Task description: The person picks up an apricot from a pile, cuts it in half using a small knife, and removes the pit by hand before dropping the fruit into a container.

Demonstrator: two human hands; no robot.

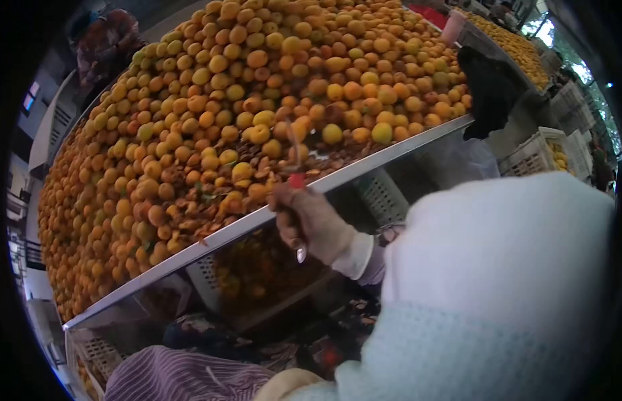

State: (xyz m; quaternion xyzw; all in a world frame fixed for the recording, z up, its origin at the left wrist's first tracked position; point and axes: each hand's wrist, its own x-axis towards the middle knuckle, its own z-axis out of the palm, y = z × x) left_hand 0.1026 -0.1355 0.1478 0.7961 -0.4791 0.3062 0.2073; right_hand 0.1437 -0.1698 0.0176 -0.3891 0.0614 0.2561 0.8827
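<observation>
Over on our left we've got a person in patterned clothing point(109, 47) at the far side of the long metal-edged worktop point(224, 236), and a huge heap of round orange and yellow fruits point(211, 107) sprawls right across it. Below the rim, a white perforated plastic crate point(100, 354) sits at lower left, and nearer us lies purple striped fabric point(180, 374). Our left hand is out of view, so we can't tell how it's set.

Into the middle, and here's our right hand point(316, 224), fingers curled tight around a slim tool with a red section point(296, 180). Its thin metal end points up over the heap, blurred, while a shiny silver tip point(301, 254) shows below the fist. Brownish, flattened pieces point(221, 200) lie among the fruits at the near edge, left of that hand.

Moving right, our puffy white sleeve point(498, 234) fills the foreground. Beyond it, a black shape point(488, 93) hangs at the worktop's end, and pale crates point(535, 157) stand farther right, one holding yellow fruit.
</observation>
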